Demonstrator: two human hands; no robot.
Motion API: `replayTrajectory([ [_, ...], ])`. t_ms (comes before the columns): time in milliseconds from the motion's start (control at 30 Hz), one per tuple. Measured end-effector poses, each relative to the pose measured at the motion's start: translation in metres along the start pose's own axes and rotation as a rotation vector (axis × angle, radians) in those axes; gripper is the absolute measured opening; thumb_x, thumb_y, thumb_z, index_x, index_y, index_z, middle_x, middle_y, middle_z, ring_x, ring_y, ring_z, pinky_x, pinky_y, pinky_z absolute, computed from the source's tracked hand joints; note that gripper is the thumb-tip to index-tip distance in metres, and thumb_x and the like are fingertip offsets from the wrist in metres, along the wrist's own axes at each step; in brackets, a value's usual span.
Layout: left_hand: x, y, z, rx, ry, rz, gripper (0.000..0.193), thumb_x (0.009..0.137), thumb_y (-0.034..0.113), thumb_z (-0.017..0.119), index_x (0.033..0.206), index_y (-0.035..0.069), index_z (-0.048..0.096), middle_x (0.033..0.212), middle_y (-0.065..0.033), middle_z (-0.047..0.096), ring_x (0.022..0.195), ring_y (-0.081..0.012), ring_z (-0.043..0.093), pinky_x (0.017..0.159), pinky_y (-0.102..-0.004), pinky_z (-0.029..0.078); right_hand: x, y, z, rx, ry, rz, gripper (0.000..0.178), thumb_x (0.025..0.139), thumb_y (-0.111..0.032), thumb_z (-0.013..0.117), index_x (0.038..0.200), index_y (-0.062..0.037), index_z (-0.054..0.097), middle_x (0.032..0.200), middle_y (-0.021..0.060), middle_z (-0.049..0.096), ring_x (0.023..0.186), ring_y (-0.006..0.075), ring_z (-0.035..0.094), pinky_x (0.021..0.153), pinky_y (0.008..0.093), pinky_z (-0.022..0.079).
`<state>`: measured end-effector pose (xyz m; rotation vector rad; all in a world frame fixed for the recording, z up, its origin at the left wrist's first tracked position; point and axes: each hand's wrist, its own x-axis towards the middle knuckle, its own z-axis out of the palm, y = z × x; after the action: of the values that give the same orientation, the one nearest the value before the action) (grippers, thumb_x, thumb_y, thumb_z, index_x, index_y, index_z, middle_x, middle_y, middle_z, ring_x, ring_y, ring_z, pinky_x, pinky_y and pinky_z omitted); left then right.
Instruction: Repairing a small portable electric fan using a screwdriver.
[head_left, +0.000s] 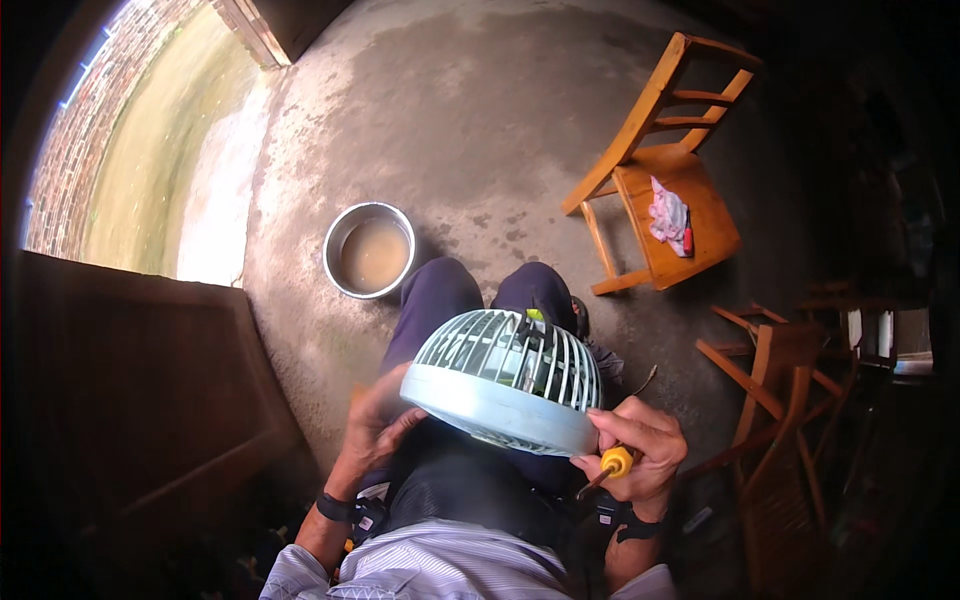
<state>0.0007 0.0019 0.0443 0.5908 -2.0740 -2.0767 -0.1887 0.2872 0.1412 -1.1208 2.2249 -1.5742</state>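
Observation:
Over my lap I hold a small pale blue fan (pixel 505 405), its domed slatted cage tilted upward and away from me. My left hand (pixel 380 415) grips the left side of its rim. At the rim's right side, the fingers of my right hand (pixel 645 445) pinch the edge. That same hand also keeps a yellow-handled screwdriver (pixel 618 460) in its grasp; a thin metal shaft points down to the left. Something thin and curved sticks up above the right knuckles, and I cannot tell what it is. Green shows between the slats.
A metal pot (pixel 368 250) of cloudy water stands on the concrete floor (pixel 470 120) beyond my left knee. At the far right, a wooden chair (pixel 690 200) bears a pink-white cloth (pixel 667 212) and a red-handled tool (pixel 688 238). More wooden furniture (pixel 780 380) stands in shadow at right; a dark panel (pixel 140 380) fills the left.

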Motion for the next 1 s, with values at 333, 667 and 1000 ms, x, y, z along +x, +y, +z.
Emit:
replayTrajectory([
  [333,0.0,0.005,0.0,-0.08,0.001,-0.036,0.056,0.094,-0.001,0.078,0.146,-0.002,0.059,0.138,-0.0105,0.068,0.129,-0.0204,0.063,0.112,-0.036,0.047,-0.012,0.0,0.004,-0.016,0.013,0.005,0.051,0.064,-0.007,0.095,0.112,-0.0004,0.08,0.075,0.0014,0.061,0.064,0.0113,0.057,0.058,0.026,0.046],
  [667,-0.008,-0.057,-0.026,-0.076,0.03,-0.029,0.06,0.091,-0.007,0.071,0.15,-0.004,0.056,0.139,-0.0107,0.067,0.124,-0.02,0.065,0.11,-0.0364,0.049,-0.006,-0.004,0.014,0.202,-0.063,0.229,0.069,0.065,-0.021,0.104,0.121,0.0013,0.071,0.082,0.0032,0.061,0.064,0.0078,0.056,0.061,0.0246,0.046],
  [1000,-0.008,-0.046,-0.025,0.085,0.068,0.033,0.052,0.091,-0.001,0.07,0.142,-0.004,0.062,0.133,-0.0076,0.072,0.118,-0.0155,0.066,0.105,-0.0324,0.05,-0.045,0.017,0.031,0.23,0.158,0.228,0.065,0.065,-0.026,0.106,0.111,-0.0017,0.067,0.082,0.0015,0.066,0.059,0.003,0.054,0.06,0.0209,0.045],
])
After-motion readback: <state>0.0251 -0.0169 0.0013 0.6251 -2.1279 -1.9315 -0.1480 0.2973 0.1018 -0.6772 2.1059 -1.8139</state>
